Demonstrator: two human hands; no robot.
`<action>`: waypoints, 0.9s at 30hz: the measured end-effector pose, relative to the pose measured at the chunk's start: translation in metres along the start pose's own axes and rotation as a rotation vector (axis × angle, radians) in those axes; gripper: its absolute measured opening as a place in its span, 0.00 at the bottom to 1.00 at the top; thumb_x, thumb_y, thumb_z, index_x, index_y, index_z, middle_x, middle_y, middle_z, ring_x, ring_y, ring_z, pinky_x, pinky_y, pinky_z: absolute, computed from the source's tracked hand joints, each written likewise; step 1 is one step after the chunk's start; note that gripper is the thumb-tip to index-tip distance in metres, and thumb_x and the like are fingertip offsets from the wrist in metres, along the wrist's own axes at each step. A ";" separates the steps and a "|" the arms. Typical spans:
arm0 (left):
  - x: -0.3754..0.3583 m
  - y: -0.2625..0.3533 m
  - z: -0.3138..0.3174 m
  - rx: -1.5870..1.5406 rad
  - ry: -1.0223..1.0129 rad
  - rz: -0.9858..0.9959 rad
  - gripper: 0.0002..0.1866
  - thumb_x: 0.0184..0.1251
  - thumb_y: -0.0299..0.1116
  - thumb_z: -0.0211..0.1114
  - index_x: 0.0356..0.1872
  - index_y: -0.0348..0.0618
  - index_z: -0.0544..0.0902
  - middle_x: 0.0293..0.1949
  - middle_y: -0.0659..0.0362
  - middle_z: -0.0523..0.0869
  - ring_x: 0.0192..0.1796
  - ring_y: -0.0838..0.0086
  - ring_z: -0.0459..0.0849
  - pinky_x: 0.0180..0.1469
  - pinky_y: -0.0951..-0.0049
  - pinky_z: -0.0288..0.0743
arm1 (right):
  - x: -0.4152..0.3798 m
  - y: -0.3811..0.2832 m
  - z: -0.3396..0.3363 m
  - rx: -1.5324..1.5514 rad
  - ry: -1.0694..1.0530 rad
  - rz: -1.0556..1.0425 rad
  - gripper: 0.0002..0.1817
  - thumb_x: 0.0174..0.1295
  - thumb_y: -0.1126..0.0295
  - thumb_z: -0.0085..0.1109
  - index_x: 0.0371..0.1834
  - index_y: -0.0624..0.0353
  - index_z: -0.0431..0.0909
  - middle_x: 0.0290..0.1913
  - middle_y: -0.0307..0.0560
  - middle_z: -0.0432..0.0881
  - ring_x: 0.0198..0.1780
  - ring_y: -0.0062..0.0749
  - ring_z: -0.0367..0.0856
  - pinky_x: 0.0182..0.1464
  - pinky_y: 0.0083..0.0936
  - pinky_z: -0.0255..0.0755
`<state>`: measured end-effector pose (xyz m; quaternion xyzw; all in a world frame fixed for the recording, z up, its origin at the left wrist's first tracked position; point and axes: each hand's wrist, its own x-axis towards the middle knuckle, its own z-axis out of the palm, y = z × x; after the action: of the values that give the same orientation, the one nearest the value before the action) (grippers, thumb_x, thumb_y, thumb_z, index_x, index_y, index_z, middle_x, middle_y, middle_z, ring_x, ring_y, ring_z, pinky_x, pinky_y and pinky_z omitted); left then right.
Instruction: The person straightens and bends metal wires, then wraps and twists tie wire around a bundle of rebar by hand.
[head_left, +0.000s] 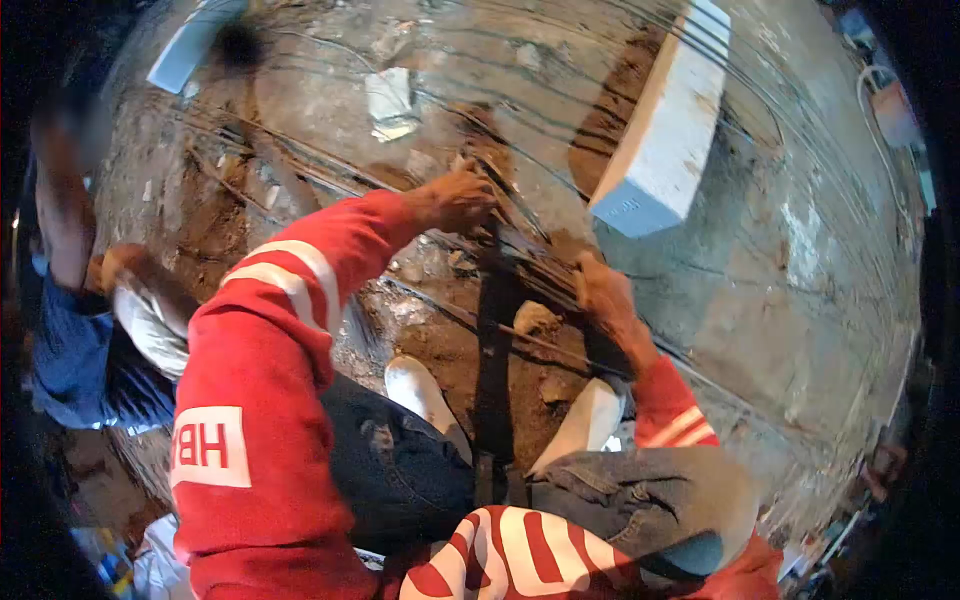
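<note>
I crouch over a bundle of thin steel rods (400, 185) that runs across dirty concrete. My left hand (455, 200), in a red sleeve with white stripes, is closed around the rods where they cross a vertical bar (492, 330). My right hand (600, 290) grips the same bundle a little lower and to the right. Whether either hand also holds a tool or tie wire is hidden. My white shoes (425, 392) stand in the dirt just below the hands.
A large white block (665, 130) lies on the ground at upper right. Another person in blue (70, 350) crouches at the left edge. Crumpled paper (390, 100) and rubble lie beyond the rods. A grey concrete slab (800, 270) spreads to the right.
</note>
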<state>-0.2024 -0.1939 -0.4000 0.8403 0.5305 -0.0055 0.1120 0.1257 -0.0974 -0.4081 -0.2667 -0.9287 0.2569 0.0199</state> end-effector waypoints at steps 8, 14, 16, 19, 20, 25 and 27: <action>0.040 -0.010 -0.038 -0.181 0.394 0.068 0.16 0.63 0.43 0.60 0.27 0.39 0.78 0.19 0.46 0.77 0.23 0.48 0.79 0.25 0.53 0.71 | -0.016 -0.009 -0.119 0.330 -0.030 -0.045 0.14 0.68 0.68 0.53 0.55 0.51 0.77 0.33 0.55 0.83 0.33 0.48 0.84 0.36 0.36 0.74; 0.046 -0.009 -0.094 -0.315 -0.183 -0.228 0.17 0.66 0.46 0.59 0.30 0.41 0.75 0.22 0.51 0.73 0.26 0.55 0.68 0.29 0.58 0.66 | -0.036 0.017 -0.185 -0.091 0.114 -0.073 0.19 0.57 0.80 0.57 0.51 0.52 0.82 0.32 0.56 0.81 0.30 0.49 0.81 0.33 0.38 0.72; 0.033 -0.022 -0.073 -0.249 0.046 -0.098 0.16 0.64 0.45 0.61 0.28 0.43 0.74 0.22 0.52 0.72 0.26 0.56 0.70 0.28 0.58 0.65 | -0.043 0.038 -0.181 -0.156 0.121 -0.035 0.20 0.55 0.82 0.56 0.51 0.52 0.81 0.31 0.56 0.80 0.31 0.51 0.80 0.33 0.39 0.72; 0.025 -0.017 -0.057 -0.020 0.363 0.151 0.13 0.60 0.44 0.64 0.27 0.47 0.74 0.24 0.54 0.74 0.28 0.58 0.75 0.28 0.58 0.66 | -0.048 0.056 -0.170 -0.237 0.147 -0.045 0.23 0.50 0.83 0.56 0.51 0.53 0.80 0.30 0.56 0.79 0.31 0.53 0.79 0.33 0.40 0.71; 0.025 -0.014 -0.053 0.008 0.405 0.159 0.13 0.60 0.44 0.65 0.29 0.47 0.74 0.24 0.55 0.75 0.28 0.57 0.75 0.29 0.60 0.67 | -0.049 0.060 -0.165 -0.259 0.163 -0.088 0.24 0.48 0.83 0.55 0.51 0.55 0.80 0.31 0.56 0.79 0.31 0.54 0.79 0.33 0.41 0.71; 0.011 -0.019 -0.101 0.083 -0.212 -0.212 0.26 0.54 0.45 0.71 0.53 0.48 0.77 0.48 0.51 0.81 0.52 0.55 0.80 0.50 0.59 0.75 | -0.071 0.101 -0.121 -0.144 0.177 -0.237 0.28 0.42 0.81 0.56 0.53 0.61 0.77 0.35 0.60 0.78 0.33 0.55 0.77 0.33 0.41 0.70; -0.012 -0.026 -0.122 0.188 -0.020 -0.264 0.41 0.52 0.46 0.73 0.68 0.52 0.67 0.65 0.50 0.71 0.64 0.51 0.72 0.65 0.55 0.68 | -0.080 0.126 -0.090 -0.080 0.100 0.029 0.28 0.43 0.80 0.57 0.54 0.60 0.77 0.34 0.58 0.78 0.34 0.53 0.77 0.34 0.37 0.70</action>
<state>-0.2439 -0.1703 -0.2846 0.7699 0.6324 -0.0781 0.0365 0.2712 -0.0046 -0.3830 -0.2930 -0.9322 0.2062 0.0517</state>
